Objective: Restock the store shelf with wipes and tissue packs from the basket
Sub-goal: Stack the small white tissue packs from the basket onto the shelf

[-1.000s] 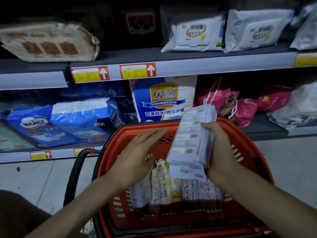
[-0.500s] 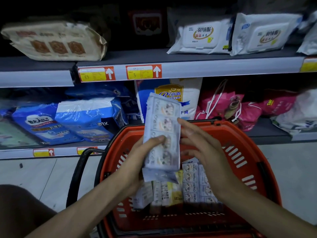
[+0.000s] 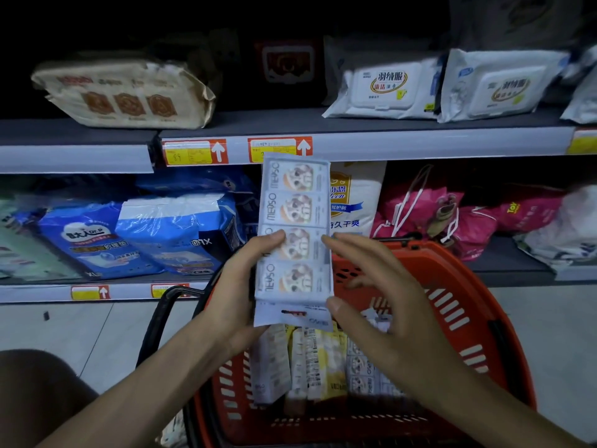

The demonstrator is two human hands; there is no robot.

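Now: left hand (image 3: 239, 286) grips tissue pack (image 3: 295, 227) upright — right hand (image 3: 381, 305) spread open, thumb touching its corner.

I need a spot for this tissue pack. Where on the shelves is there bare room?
The upper shelf is bare between the tan pack and the white wipes pack, before a dark pack behind. Rightward further wipes packs press together; the lower shelf is crowded.
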